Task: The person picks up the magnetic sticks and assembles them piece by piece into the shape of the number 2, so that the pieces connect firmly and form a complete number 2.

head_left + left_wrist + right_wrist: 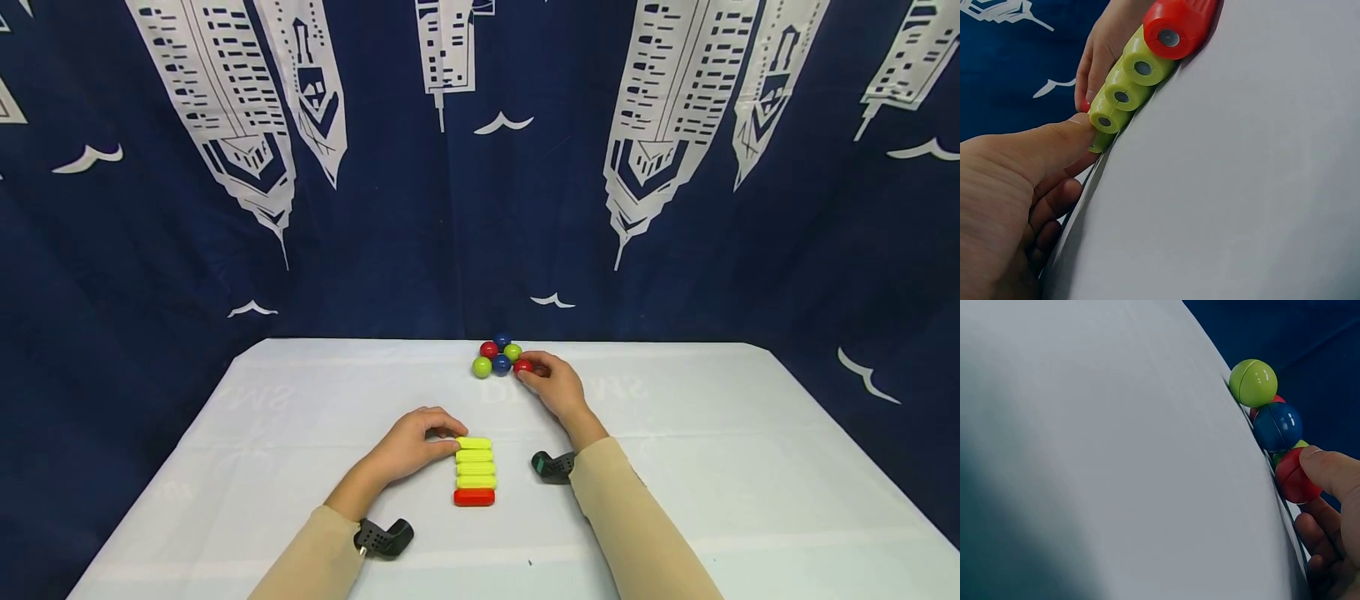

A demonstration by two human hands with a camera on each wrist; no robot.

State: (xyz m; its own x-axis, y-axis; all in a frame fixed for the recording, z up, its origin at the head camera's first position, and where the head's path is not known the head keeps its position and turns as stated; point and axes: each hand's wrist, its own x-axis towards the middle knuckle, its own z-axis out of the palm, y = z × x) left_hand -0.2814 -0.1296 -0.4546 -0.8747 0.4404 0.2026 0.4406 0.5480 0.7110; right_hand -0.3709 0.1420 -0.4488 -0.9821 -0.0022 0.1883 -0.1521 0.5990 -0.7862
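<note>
Several short yellow-green magnetic rods lie side by side in a column on the table, with a red rod at the near end. Metal discs show in the rod ends in the left wrist view. My left hand pinches the farthest yellow-green rod at its left end, between thumb and fingers. Farther back, my right hand pinches a red ball between thumb and fingers. That ball sits at the right of a cluster of balls: blue, green and another red ball among them.
A white cloth covers the table, whose far edge lies just behind the balls. Behind it hangs a dark blue curtain with white building prints. Black wrist cameras sit on the left wrist and right wrist.
</note>
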